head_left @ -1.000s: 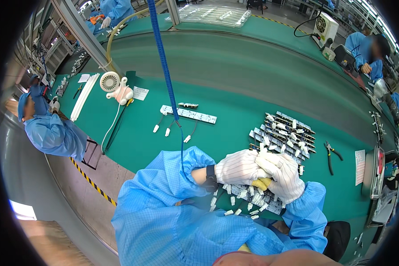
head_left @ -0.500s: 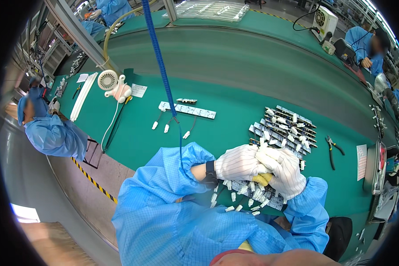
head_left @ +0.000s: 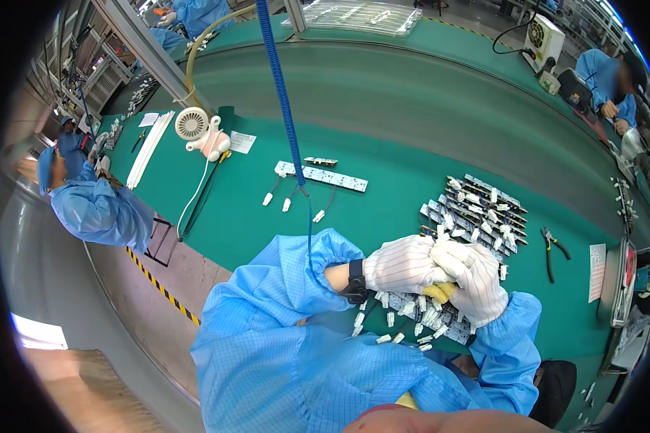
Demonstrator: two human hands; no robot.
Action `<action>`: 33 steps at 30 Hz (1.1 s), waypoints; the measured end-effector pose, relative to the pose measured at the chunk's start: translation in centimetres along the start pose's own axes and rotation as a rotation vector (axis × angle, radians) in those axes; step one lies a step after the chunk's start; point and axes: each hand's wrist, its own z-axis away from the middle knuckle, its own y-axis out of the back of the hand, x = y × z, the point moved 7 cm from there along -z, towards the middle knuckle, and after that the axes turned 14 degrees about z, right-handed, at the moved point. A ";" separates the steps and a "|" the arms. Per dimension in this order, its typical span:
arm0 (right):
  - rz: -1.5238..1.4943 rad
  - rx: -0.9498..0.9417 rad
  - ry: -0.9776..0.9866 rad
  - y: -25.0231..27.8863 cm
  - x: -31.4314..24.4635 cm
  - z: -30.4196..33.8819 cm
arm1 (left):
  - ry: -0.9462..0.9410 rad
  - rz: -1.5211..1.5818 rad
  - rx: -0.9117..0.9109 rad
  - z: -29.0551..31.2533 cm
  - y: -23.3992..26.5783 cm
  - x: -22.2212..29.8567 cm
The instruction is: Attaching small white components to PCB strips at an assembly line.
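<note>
Driving this from far away, so I only get the head view: my left hand [head_left: 404, 264] and right hand [head_left: 477, 285] are pressed together in striped white gloves, fingers curled in, with yellow glove fingertips [head_left: 439, 291] poking out underneath. As for the grip, honestly can't tell: the fingers are bunched up but they block whatever might be between them, so I won't call it clenched or holding. Right under and in front of the gloves, on the person's side, there's a batch of circuit board strips [head_left: 455, 330] with a bunch of white plugs sticking out toward the body, partly covered by the hands. Just beyond the gloves sits a stacked pile of similar boards [head_left: 477, 209], all slanted the same way on the green mat [head_left: 390, 209]. Off to the left lies 1 long loose board [head_left: 332, 177] with 3 white plugs on leads, plus a small board piece [head_left: 321, 161] just behind it. The blue coiled cord [head_left: 282, 94] hangs down across that long board's near-left part and thins out toward the left sleeve [head_left: 278, 278]. Pliers [head_left: 549, 252] lie spread to the right of the pile, and a small white fan [head_left: 208, 137] sits over on the far left.
</note>
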 end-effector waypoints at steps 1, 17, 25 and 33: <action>0.008 0.004 0.003 0.0 0.0 0.0 | -0.008 -0.004 0.001 0.0 -0.1 0.0; 0.069 0.002 0.011 -0.3 -0.3 0.2 | -0.009 0.046 0.068 -0.5 0.8 0.6; 0.078 0.014 0.033 -0.6 -0.5 0.0 | -0.024 -0.016 0.095 -0.2 0.7 0.4; 0.098 0.020 0.011 -0.5 -0.4 0.1 | -0.154 0.004 0.174 -0.8 1.3 1.3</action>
